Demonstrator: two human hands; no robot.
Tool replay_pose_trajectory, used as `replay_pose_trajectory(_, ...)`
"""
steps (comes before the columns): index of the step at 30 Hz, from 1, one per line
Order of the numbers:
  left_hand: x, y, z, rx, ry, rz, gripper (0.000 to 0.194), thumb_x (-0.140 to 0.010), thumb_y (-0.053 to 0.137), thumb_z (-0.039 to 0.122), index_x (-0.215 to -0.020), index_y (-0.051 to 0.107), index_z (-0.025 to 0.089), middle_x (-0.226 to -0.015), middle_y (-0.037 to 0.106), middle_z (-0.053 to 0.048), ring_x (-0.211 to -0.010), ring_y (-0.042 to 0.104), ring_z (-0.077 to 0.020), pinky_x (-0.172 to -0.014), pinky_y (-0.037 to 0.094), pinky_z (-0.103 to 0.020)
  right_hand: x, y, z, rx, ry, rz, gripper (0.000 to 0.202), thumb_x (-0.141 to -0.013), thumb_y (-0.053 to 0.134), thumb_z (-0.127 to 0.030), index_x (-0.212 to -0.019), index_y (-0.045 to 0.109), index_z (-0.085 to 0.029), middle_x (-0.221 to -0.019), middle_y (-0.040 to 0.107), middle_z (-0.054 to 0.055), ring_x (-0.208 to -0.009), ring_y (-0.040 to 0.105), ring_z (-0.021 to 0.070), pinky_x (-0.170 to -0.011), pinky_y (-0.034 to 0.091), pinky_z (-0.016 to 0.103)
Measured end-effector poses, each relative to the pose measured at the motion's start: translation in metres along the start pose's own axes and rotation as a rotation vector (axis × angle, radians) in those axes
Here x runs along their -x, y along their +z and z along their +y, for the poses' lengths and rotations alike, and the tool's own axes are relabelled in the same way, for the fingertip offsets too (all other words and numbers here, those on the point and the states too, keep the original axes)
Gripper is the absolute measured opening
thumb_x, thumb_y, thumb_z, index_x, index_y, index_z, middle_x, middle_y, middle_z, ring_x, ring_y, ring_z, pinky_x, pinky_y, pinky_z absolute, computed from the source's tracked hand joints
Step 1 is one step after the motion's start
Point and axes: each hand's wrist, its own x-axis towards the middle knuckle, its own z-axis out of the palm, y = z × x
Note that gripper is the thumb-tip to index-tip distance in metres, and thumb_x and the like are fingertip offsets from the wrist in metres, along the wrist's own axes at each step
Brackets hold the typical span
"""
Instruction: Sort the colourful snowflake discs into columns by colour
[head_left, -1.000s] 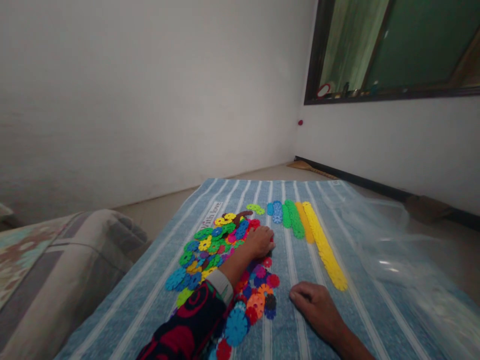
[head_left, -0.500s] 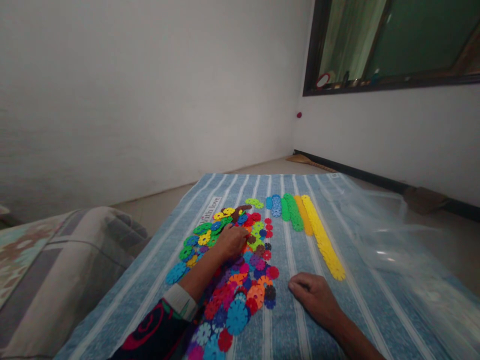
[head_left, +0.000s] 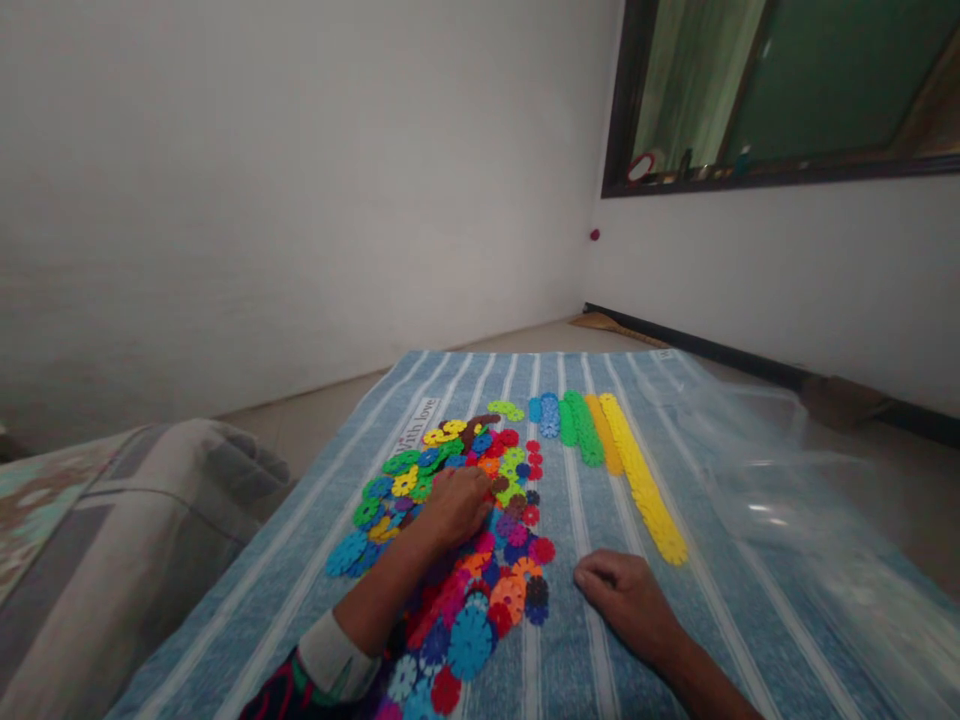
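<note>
My left hand (head_left: pixel 458 505) reaches over a heap of flower-shaped plastic discs (head_left: pixel 471 640) in many colours. Its fingers are bent down into the heap and look closed; the fingertips, and anything they hold, are hidden. My right hand (head_left: pixel 626 600) rests on the striped cloth to the right of the heap, fingers curled in and thumb against them, with nothing visible in it. Beyond it lie overlapping rows sorted by colour: a long yellow row (head_left: pixel 646 485), an orange row (head_left: pixel 609 440), green discs (head_left: pixel 585 435) and blue discs (head_left: pixel 550 415). Light green discs (head_left: pixel 506 410) lie behind the heap.
A blue cloth with white stripes (head_left: pixel 300 620) covers the table. Clear plastic containers (head_left: pixel 780 500) stand along its right side. A cloth-covered piece of furniture (head_left: pixel 165 520) is at the left. Behind are a white wall and a dark-framed window (head_left: pixel 810 90).
My left hand has drawn slightly back toward me over the heap. My right hand stays in place on the cloth. The view has shifted a little.
</note>
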Motion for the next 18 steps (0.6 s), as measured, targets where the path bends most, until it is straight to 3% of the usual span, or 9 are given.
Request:
replay_pose_trajectory(2, -0.002, 0.001, 0.009, 0.013, 0.023, 0.013, 0.022, -0.084, 0.049, 0.019, -0.102, 0.061, 0.02, -0.104, 0.064, -0.01, -0.104, 0.057, -0.0242, -0.09, 0.04, -0.037, 0.0, 0.0, 0.001, 0.003, -0.004, -0.003, 0.032, -0.086, 0.049, -0.036, -0.069, 0.067, -0.017, -0.068, 0.066, 0.002, -0.068, 0.061, 0.0161, -0.065, 0.041, 0.024)
replay_pose_trajectory(9, -0.004, 0.014, 0.031, 0.02, 0.165, -0.02, 0.017, -0.084, 0.057, 0.03, -0.099, 0.059, 0.022, -0.114, 0.06, -0.008, -0.11, 0.053, -0.0239, -0.095, 0.04, -0.037, -0.001, 0.0, 0.0, 0.003, -0.01, -0.01, 0.031, -0.086, 0.049, -0.035, -0.069, 0.068, -0.017, -0.068, 0.066, 0.002, -0.069, 0.061, 0.0158, -0.064, 0.041, 0.024)
replay_pose_trajectory(18, 0.004, 0.018, 0.013, 0.0, 0.109, -0.03, 0.015, -0.085, 0.048, 0.017, -0.092, 0.061, 0.021, -0.106, 0.063, -0.007, -0.104, 0.056, -0.0215, -0.092, 0.04, -0.035, -0.001, -0.001, 0.0, -0.019, 0.009, -0.001, 0.029, -0.085, 0.051, -0.035, -0.07, 0.07, -0.018, -0.068, 0.067, 0.002, -0.067, 0.061, 0.0157, -0.064, 0.042, 0.024)
